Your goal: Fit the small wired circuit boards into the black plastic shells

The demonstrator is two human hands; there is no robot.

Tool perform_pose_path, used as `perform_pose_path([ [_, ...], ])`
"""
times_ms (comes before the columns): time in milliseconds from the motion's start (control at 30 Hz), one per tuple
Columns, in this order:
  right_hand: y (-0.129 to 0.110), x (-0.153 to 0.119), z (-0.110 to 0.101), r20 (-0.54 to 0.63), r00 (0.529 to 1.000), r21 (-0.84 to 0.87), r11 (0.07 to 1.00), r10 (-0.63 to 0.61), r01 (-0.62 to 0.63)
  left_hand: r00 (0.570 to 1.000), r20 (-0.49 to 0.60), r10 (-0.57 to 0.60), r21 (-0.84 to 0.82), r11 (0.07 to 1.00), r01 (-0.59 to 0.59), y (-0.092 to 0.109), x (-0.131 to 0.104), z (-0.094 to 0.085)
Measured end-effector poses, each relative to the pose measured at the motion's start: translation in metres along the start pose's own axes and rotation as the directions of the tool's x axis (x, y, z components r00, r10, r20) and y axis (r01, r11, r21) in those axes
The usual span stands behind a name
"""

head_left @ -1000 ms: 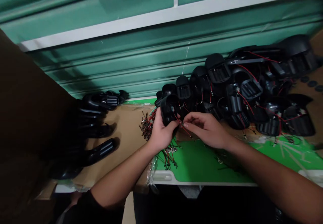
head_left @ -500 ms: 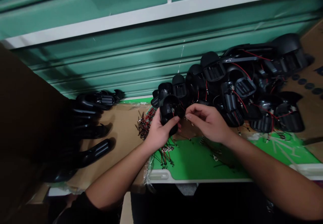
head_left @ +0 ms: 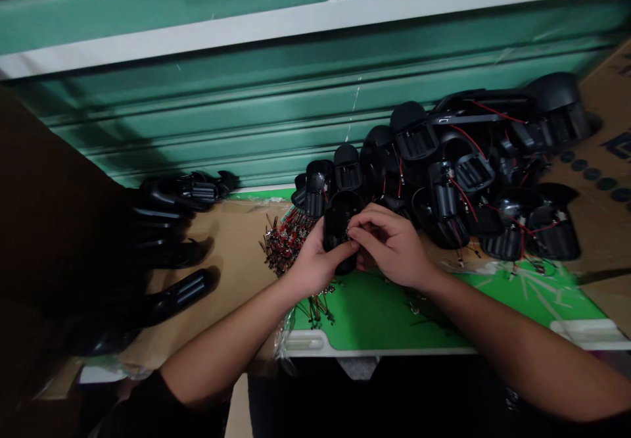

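Note:
A black plastic housing [head_left: 340,218] with a rounded top is gripped by my left hand [head_left: 315,260], the thumb lying across its lower front. My right hand [head_left: 389,244] reaches into the housing's right side, thumb and forefinger pinched together; whatever is between those fingertips is too small to make out. Just left of the housing lies a dense bundle of red and black wires [head_left: 283,244] with small metal ends. More loose wires [head_left: 318,310] rest on the green mat [head_left: 365,326] below my left hand.
Similar black housings [head_left: 446,191] with red wires are heaped at the right, against the green ribbed wall [head_left: 236,109]. More black parts [head_left: 182,293] lie on the cardboard [head_left: 231,247] at the left. A cardboard box [head_left: 608,155] stands at the far right.
My right hand has moved left and down onto the housing, from a spot just beside it. The housing has turned more upright and shifted slightly right in my left hand.

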State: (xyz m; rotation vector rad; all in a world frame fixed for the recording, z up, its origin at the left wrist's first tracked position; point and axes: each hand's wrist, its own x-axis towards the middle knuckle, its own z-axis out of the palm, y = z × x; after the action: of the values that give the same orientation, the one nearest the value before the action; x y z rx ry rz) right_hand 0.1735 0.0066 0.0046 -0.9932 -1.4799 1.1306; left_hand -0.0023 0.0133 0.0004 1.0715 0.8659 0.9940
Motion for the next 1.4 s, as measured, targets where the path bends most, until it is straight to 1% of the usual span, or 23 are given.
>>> perform_pose_path([
  [100,0.0,-0.001,0.002,0.001,1.0,-0.012,1.0,0.002,-0.002,0.999,0.014,-0.04,-0.012,0.999,0.041,0.001,-0.001,0.003],
  [167,0.001,-0.001,0.003,-0.011,1.0,-0.061,0.998,-0.016,0.015,0.999,0.014,-0.048,-0.008,0.999,0.048,0.001,-0.001,0.005],
  [300,0.003,0.0,0.004,-0.023,0.993,-0.22,0.97,-0.114,0.106,0.999,-0.041,0.036,0.095,0.995,-0.032,0.0,-0.001,0.005],
  [467,0.003,0.0,0.004,0.002,0.961,-0.368,0.893,-0.277,0.258,0.994,-0.053,0.095,0.181,0.98,-0.084,-0.001,-0.001,0.003],
  [633,0.001,0.0,0.006,-0.003,0.949,-0.369,0.882,-0.315,0.292,0.993,-0.031,0.11,0.195,0.975,-0.102,0.0,-0.001,0.002],
  [867,0.006,0.0,0.008,-0.023,0.925,-0.335,0.875,-0.378,0.349,0.994,-0.011,0.111,0.214,0.971,-0.106,0.001,-0.001,0.002],
  [1033,0.006,0.002,0.005,0.016,0.913,-0.389,0.839,-0.407,0.381,0.996,-0.023,0.087,0.187,0.979,-0.081,0.003,-0.002,0.003],
  [1200,0.006,0.003,-0.002,0.084,0.887,-0.456,0.774,-0.454,0.439,0.999,-0.027,0.024,0.092,0.996,-0.022,0.005,-0.003,0.003],
  [1400,0.005,0.001,-0.002,0.098,0.872,-0.47,0.75,-0.48,0.466,0.998,-0.038,0.048,0.112,0.993,-0.043,0.004,-0.002,0.002],
])
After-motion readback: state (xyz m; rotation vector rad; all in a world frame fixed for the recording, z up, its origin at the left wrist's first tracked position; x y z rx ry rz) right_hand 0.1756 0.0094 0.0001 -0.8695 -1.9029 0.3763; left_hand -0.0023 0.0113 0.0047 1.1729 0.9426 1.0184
